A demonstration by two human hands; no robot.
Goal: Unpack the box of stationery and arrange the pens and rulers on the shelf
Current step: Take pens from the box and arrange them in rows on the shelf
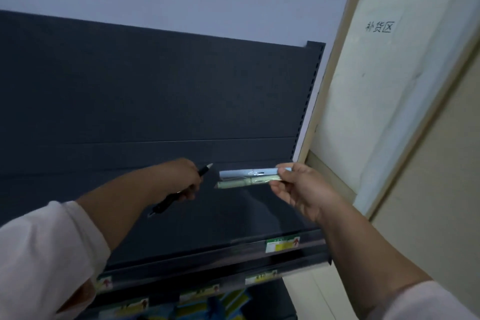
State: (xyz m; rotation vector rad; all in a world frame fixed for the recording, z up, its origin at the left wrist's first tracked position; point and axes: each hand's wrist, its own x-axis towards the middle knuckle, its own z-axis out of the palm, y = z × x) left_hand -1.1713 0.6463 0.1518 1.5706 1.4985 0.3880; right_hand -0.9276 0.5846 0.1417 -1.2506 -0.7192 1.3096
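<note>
Dark grey shelving fills the head view, with the top shelf [233, 218] under both hands and a price label [282, 243] on its front lip. The left hand [181, 179] curls round a black pen [166, 202] at mid-barrel, tip aimed at the back panel. The right hand [301, 187] pinches one end of a clear-wrapped pack of pale pens [246, 176], level above the shelf. Both items look light and stiff. The wrap is probably slick, so gripping across the barrels seems safer.

Three pens are counted: one black pen [166, 202], with one pale-blue pen [249, 172] and one pale-green pen [235, 183] at its three o'clock.
</note>
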